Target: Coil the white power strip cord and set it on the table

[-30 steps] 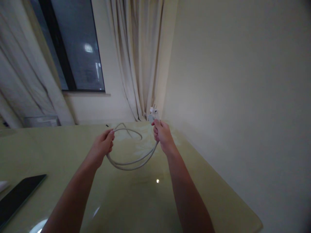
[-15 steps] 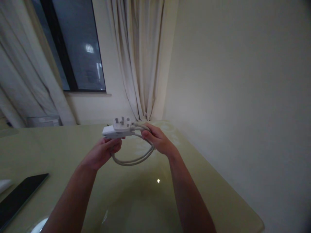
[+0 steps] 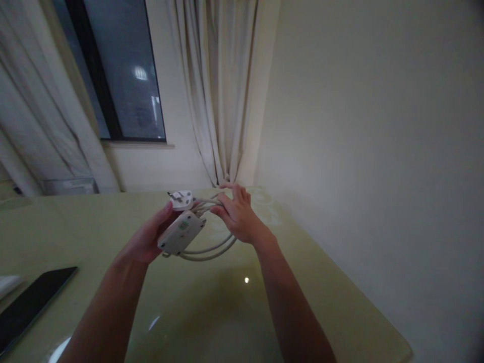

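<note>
A small white power strip (image 3: 182, 233) is held above the table, tilted, its underside with screw holes and a greenish label facing me. My left hand (image 3: 153, 234) is closed around it from the left, with some fingers hidden behind. Just above the strip sits its white plug (image 3: 182, 200), metal pins pointing up and left, close to my left fingertips. The off-white cable (image 3: 212, 257) hangs in a loop below and to the right. My right hand (image 3: 239, 214) pinches the cable near the plug between thumb and forefinger, its other fingers raised.
The glossy pale green table (image 3: 212, 312) reflects a lamp. A dark flat slab (image 3: 36, 305) lies at the left, beside a white object (image 3: 8, 285) cut by the frame edge. A wall (image 3: 363, 151) borders the right side; curtains (image 3: 223, 91) and a window (image 3: 124, 70) stand behind.
The power strip has tipped so its underside shows and it hangs lower. The plug has shifted left and down. My right hand has moved slightly left along the cable, its fingers lifting.
</note>
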The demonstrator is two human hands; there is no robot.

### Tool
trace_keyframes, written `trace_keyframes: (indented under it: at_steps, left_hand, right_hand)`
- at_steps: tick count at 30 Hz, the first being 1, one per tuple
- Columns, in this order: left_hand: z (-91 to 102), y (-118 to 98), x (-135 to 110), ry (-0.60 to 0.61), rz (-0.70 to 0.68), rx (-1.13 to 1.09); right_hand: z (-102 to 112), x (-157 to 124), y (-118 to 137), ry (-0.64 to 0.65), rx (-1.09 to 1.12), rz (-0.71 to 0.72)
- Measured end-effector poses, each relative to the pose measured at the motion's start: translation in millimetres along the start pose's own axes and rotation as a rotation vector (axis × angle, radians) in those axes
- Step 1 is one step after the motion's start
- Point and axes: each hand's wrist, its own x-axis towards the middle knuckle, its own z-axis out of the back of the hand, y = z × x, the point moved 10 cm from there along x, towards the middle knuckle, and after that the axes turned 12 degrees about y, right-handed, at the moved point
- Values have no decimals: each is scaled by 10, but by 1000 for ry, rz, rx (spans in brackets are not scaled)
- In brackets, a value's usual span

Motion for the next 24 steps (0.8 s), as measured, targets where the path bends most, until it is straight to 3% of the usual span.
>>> trace_keyframes:
  at_steps: [6,12,18,21,24]
  left_hand:
    - [-40,42,-31,-9,82,-26]
    - [-173,-23,-6,51,1,-5]
    - [-173,15,44,5,6,-56]
    - [-122,149,107,-56,63,-43]
    - [-55,407,262,-105,107,11]
  right_hand:
    - [-64,46,117,41,24,118]
    - [-115,71,-43,9,89,5]
    - [-121,63,-136,-36,196,-75]
    - [-168,49,-366,-22,367,-154]
    - [-348,-29,-861,9,670,-332]
